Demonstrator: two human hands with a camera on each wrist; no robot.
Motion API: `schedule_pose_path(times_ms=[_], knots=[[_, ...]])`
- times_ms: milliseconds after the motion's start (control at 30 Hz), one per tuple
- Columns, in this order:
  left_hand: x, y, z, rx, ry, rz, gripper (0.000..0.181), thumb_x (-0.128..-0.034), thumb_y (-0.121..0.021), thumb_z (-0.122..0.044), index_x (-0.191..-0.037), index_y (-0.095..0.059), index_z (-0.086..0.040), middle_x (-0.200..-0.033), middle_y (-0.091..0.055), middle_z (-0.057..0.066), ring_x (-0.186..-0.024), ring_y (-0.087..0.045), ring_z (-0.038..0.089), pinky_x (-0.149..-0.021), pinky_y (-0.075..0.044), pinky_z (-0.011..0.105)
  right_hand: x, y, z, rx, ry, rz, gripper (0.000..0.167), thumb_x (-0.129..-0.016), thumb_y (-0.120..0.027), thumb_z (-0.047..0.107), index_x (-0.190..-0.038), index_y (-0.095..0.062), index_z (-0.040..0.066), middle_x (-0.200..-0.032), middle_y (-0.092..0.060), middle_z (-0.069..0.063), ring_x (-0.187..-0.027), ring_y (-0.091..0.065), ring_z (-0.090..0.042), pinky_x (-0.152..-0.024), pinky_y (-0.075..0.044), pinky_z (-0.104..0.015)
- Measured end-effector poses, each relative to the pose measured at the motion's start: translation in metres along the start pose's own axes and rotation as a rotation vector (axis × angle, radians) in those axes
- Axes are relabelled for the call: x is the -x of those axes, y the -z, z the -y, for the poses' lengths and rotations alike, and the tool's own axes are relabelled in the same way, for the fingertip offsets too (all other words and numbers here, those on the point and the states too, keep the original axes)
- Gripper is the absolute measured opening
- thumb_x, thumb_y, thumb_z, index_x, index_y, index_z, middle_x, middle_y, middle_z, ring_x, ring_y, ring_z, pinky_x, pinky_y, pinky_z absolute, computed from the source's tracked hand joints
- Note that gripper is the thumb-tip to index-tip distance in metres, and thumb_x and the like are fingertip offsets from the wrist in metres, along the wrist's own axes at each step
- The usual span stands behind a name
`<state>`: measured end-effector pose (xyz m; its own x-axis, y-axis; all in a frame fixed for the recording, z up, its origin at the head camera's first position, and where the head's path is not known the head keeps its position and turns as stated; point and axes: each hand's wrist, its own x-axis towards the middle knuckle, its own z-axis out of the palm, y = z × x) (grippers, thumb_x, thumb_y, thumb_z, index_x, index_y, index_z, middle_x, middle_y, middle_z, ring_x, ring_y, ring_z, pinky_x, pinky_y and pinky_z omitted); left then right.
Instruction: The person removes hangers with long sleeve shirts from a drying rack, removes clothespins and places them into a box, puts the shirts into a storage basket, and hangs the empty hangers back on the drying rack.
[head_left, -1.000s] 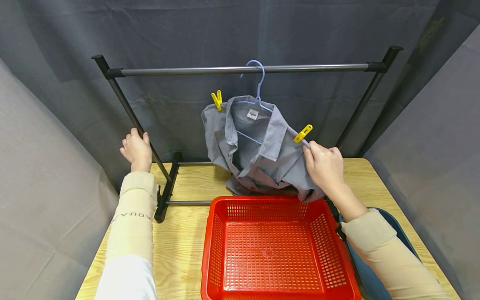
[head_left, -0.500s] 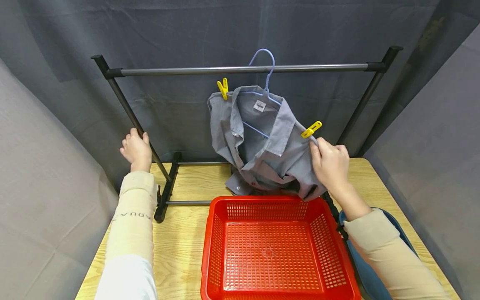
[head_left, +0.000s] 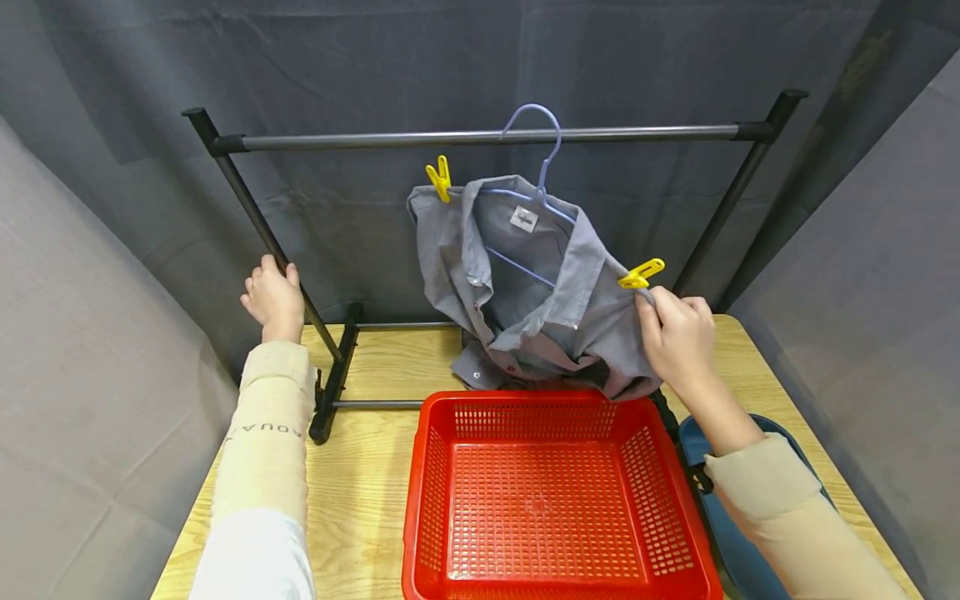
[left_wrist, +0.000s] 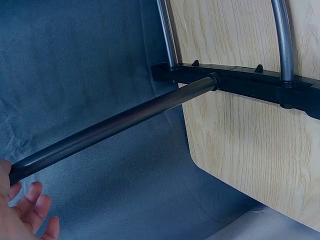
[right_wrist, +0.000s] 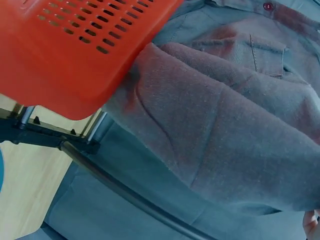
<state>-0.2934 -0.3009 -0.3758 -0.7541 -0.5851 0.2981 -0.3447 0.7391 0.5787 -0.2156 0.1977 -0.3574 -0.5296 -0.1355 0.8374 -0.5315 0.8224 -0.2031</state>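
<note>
My left hand (head_left: pixel 273 296) holds the left post (head_left: pixel 251 204) of a metal rack; the left wrist view shows the fingers (left_wrist: pixel 37 207) loosely bent by the post (left_wrist: pixel 115 122). My right hand (head_left: pixel 678 337) pinches the shoulder of a grey shirt (head_left: pixel 525 283) at the right, just below a yellow clip (head_left: pixel 641 273). Another yellow clip (head_left: pixel 439 179) sits on the opposite shoulder. Inside the shirt is a light-blue hanger (head_left: pixel 551 158), its hook crossing the top rail (head_left: pixel 375 142); whether it rests there I cannot tell. In the right wrist view, the sleeve (right_wrist: pixel 225 135) stretches toward my hand (right_wrist: pixel 312 225).
A red basket (head_left: pixel 415 500) stands in front of the rack on a wooden table (head_left: pixel 352 500), with a blue container (head_left: pixel 731 517) to its right. Dark cloth (head_left: pixel 360 67) hangs behind, and grey panels close off both sides.
My right hand has moved right, drawing the shirt's shoulder with it. Hanger and shirt rose, shifted right, then dipped slightly; the hook sits farther right along the rail. My left hand stays put.
</note>
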Motion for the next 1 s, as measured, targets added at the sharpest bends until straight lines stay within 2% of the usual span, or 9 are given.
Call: schedule_pose_path(times_ms=[133,300,400,500,667,833,933,1000], knots=[[0.0,0.0,0.0,0.002,0.0,-0.004,0.04,-0.0967,-0.041,-0.029,-0.126,-0.045,-0.003,-0.121,-0.051,0.023,-0.113,-0.043,0.04,-0.091,-0.029,0.052,0.007,0.005,-0.005,-0.036,0.042,0.003,0.03,-0.091,-0.048,0.014,-0.064,-0.04,0.003,-0.05,-0.035,-0.008,-0.044,-0.038,-0.027,-0.064,-0.033,-0.043],[0.001,0.001,-0.001,0.004,-0.006,-0.002,0.04,-0.0967,-0.041,-0.03,-0.127,-0.044,-0.003,-0.121,-0.051,0.023,-0.113,-0.043,0.04,-0.091,-0.03,0.052,0.018,0.008,-0.012,-0.094,0.092,-0.051,0.045,-0.096,-0.04,0.033,-0.062,-0.038,0.004,-0.048,-0.031,-0.005,-0.041,-0.033,-0.024,-0.061,-0.031,-0.039],[0.001,0.001,-0.001,0.005,-0.01,-0.001,0.04,-0.0966,-0.041,-0.029,-0.127,-0.044,-0.003,-0.121,-0.051,0.023,-0.113,-0.044,0.04,-0.09,-0.03,0.052,0.024,0.011,-0.015,-0.14,0.114,-0.074,0.049,-0.096,-0.039,0.039,-0.063,-0.042,0.003,-0.049,-0.032,-0.005,-0.043,-0.037,-0.024,-0.061,-0.032,-0.038],[0.001,0.001,-0.001,0.004,-0.005,-0.001,0.039,-0.0962,-0.043,-0.029,-0.126,-0.044,-0.003,-0.121,-0.051,0.023,-0.112,-0.044,0.04,-0.09,-0.03,0.053,0.03,0.013,-0.018,-0.197,0.123,-0.083,0.05,-0.096,-0.04,0.04,-0.067,-0.047,0.0,-0.052,-0.039,-0.008,-0.051,-0.044,-0.028,-0.065,-0.034,-0.034],[0.001,0.0,0.0,0.001,0.002,0.001,0.039,-0.0959,-0.043,-0.028,-0.126,-0.044,-0.003,-0.121,-0.051,0.023,-0.113,-0.044,0.04,-0.091,-0.03,0.053,0.043,0.019,-0.023,-0.302,0.113,-0.095,0.052,-0.096,-0.042,0.038,-0.074,-0.054,-0.008,-0.065,-0.053,-0.018,-0.069,-0.048,-0.032,-0.08,-0.036,-0.016],[0.002,0.001,0.0,0.001,0.003,-0.005,0.04,-0.0958,-0.043,-0.028,-0.126,-0.044,-0.003,-0.121,-0.051,0.024,-0.112,-0.044,0.041,-0.09,-0.03,0.053,0.057,0.026,-0.027,-0.357,0.082,-0.142,0.052,-0.095,-0.045,0.036,-0.074,-0.053,-0.011,-0.066,-0.05,-0.02,-0.07,-0.045,-0.016,-0.079,-0.034,-0.008],[0.002,0.0,0.0,0.0,0.004,-0.008,0.039,-0.0957,-0.044,-0.028,-0.126,-0.045,-0.003,-0.121,-0.052,0.023,-0.112,-0.044,0.041,-0.09,-0.03,0.053,0.065,0.03,-0.029,-0.343,0.07,-0.198,0.054,-0.094,-0.046,0.037,-0.073,-0.053,-0.012,-0.065,-0.05,-0.023,-0.068,-0.045,-0.009,-0.077,-0.035,-0.006],[0.002,0.0,0.0,-0.001,0.003,-0.006,0.039,-0.0958,-0.043,-0.028,-0.125,-0.045,-0.003,-0.121,-0.051,0.023,-0.112,-0.044,0.041,-0.09,-0.03,0.053,0.069,0.032,-0.031,-0.324,0.068,-0.233,0.056,-0.094,-0.046,0.039,-0.07,-0.053,-0.012,-0.063,-0.049,-0.023,-0.066,-0.046,-0.008,-0.074,-0.035,-0.006]])
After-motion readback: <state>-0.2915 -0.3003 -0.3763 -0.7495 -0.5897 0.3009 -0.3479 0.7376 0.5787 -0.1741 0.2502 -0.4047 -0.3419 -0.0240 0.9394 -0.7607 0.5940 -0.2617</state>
